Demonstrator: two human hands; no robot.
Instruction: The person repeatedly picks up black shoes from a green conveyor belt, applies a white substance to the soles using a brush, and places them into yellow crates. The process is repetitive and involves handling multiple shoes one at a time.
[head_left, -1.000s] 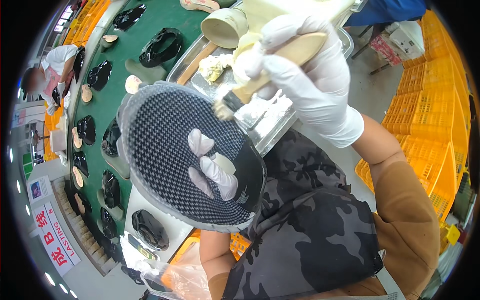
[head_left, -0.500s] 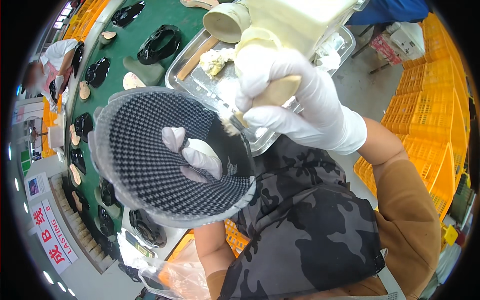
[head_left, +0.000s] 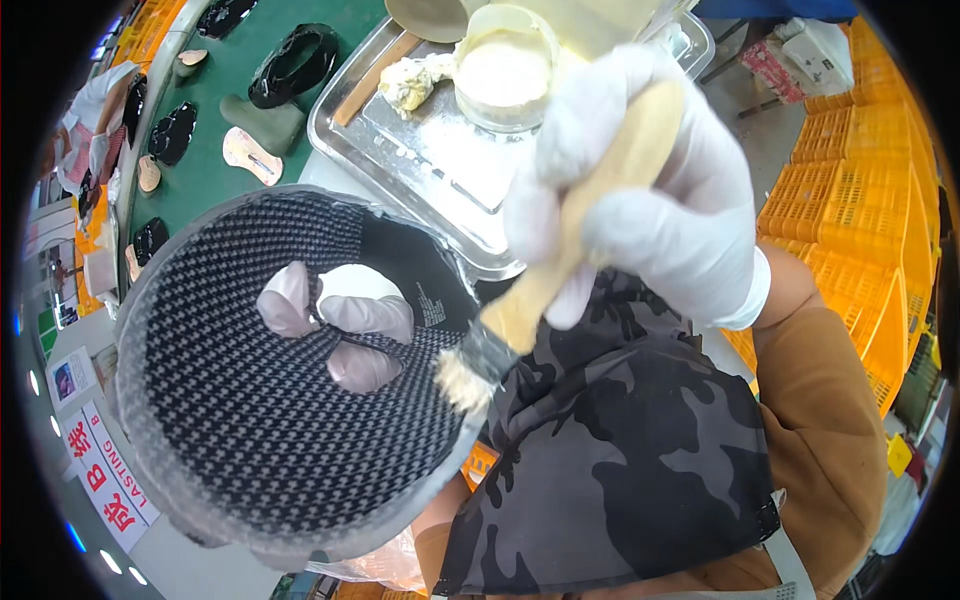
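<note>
A shoe upper (head_left: 230, 430) with a black-and-grey houndstooth lining is turned with its wide side toward me, its pale rim looking coated. My left hand (head_left: 365, 315), white-gloved, grips it from behind; fingers show through the opening in its middle, and the palm is hidden. A wooden-handled brush (head_left: 540, 290) is in my gloved right hand (head_left: 690, 225), fingers closed round the handle. Its pale bristles point down-left, at the upper's right edge; whether they touch cannot be told. Beyond the hand stands a round cup (head_left: 505, 70) of white paste.
The cup stands in a metal tray (head_left: 330, 125) with a wooden stick and a paste-crusted lump (head_left: 405, 88). Black shiny uppers (head_left: 293, 65) and pinkish soles (head_left: 252, 155) lie on the green table. Orange crates (head_left: 840, 200) stack at right. A co-worker (head_left: 95, 125) is at far left.
My right hand has turned and drawn nearer, bringing the brush from beside the tray down to the upper's right edge. The upper has moved left and downward with my left hand.
</note>
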